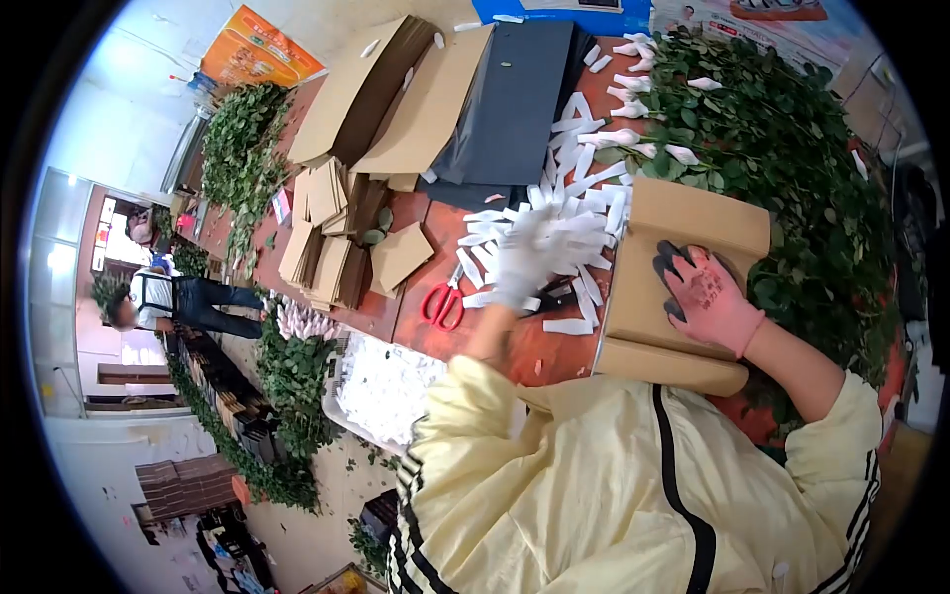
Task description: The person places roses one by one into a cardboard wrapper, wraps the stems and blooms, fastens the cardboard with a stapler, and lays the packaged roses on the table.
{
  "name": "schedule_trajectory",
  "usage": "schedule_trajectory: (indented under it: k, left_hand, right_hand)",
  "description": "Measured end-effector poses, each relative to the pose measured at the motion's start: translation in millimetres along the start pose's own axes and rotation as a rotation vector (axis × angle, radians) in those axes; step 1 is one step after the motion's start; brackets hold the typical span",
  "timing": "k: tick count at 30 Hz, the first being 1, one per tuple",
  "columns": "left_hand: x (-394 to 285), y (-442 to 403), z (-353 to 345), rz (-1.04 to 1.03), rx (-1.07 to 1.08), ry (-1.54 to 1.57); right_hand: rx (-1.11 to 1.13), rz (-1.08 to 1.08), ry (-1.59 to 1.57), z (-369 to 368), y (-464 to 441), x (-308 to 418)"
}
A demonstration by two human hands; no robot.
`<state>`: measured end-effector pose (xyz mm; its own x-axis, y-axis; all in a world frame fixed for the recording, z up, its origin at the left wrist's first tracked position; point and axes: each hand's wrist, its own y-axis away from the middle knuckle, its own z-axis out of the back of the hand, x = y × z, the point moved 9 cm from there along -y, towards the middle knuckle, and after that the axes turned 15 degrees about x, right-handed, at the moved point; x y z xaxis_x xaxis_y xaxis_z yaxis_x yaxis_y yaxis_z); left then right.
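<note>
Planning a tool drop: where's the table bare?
Red tabletop shows between white sleeves, folded cardboard and yellow jacket; a narrower patch lies between red scissors and small cardboard pieces. Crowded: leafy flower stems at right, large cardboard sheets, the white sleeves around the left hand.

This looks like a flower-packing workshop. A long red table (pixel 559 356) bears heaped leafy stems (pixel 762 119), some ending in pale, wrapped buds (pixel 631 109), beside stacks of cut card (pixel 341 79), loose white strips (pixel 579 178) and red-handled scissors (pixel 441 305). White scraps (pixel 388 391) fill a tub (pixel 344 424) next to it, and leaves (pixel 368 453) litter the plain floor (pixel 332 495). Farther off, another person (pixel 203 305) stands near more bunched flowers (pixel 297 322) and greenery, by pale walls (pixel 94 485).
</note>
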<state>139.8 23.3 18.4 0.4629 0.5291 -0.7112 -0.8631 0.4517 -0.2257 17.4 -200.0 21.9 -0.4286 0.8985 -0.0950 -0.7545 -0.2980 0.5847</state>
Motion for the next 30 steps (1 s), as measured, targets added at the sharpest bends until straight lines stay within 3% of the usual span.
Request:
schedule_trajectory:
  k: [4,5,8,11,13,14,16,18,19,20,21,22,24,26,27,28,29,30]
  left_hand:
    - [135.1,42.5,123.1,0.581,0.019,-0.816]
    - [169.0,62.8,134.2,0.721,0.169,-0.861]
    - [219.5,93.2,137.9,0.852,0.356,-0.776]
    - [220.5,100.6,143.7,0.772,0.371,-0.769]
    - [222.7,100.5,148.3,0.596,0.388,-0.805]
    - [202.6,91.1,156.5,0.639,0.446,-0.817]
    - [165.8,68.6,172.5,0.405,0.353,-1.040]
    - [98.9,59.5,195.8,0.234,-0.068,-0.640]
    - [45.2,44.8,187.2,0.234,-0.125,-0.166]
    - [4.4,41.8,160.3,0.255,-0.166,0.312]
    - [2.2,54.9,118.0,0.105,-0.064,-0.070]
    - [-28.5,52.9,77.9,0.066,0.028,0.062]
    - [-90.6,52.5,-2.4,0.026,0.212,0.336]
    - [-102.3,45.7,-59.0,0.157,0.284,0.811]
    - [-94.0,40.7,-73.2,0.274,0.282,0.982]
    - [-89.7,37.4,-81.3,0.262,0.285,0.994]
    - [-87.0,33.4,-87.9,0.221,0.326,0.899]
    - [-87.2,28.5,-92.9,0.177,0.364,0.799]
  right_hand:
    - [-0.022,0.006,-0.037,-10.3,-3.2,-2.8]
    - [-0.023,0.007,-0.041,-12.5,-1.7,-1.3]
    - [-0.093,-0.011,0.033,-0.8,3.0,-1.8]
    - [-0.130,0.054,-0.038,17.1,8.6,1.6]
    - [-0.199,0.084,-0.130,13.2,7.5,0.1]
    - [-0.200,0.076,-0.136,12.8,7.1,0.7]
    - [-0.197,0.014,-0.022,11.9,9.5,1.3]
    - [-0.300,-0.012,-0.008,-3.1,3.0,2.0]
    - [-0.408,-0.010,0.028,-2.5,10.1,0.2]
    - [-0.297,0.058,-0.151,7.3,15.0,-2.9]
    - [-0.171,0.057,-0.201,15.4,13.4,-2.4]
    - [-0.059,0.065,-0.242,18.0,12.2,-3.5]
    - [-0.109,0.070,-0.293,2.2,6.8,-10.1]
    - [-0.167,0.078,-0.342,9.2,9.9,-30.0]
    - [-0.050,0.318,-0.849,13.8,9.4,-40.4]
    - [0.082,0.565,-1.356,18.2,14.4,-39.2]
    - [0.039,0.512,-1.713,13.8,8.1,-47.5]
    - [0.029,0.501,-1.706,15.5,7.6,-45.4]
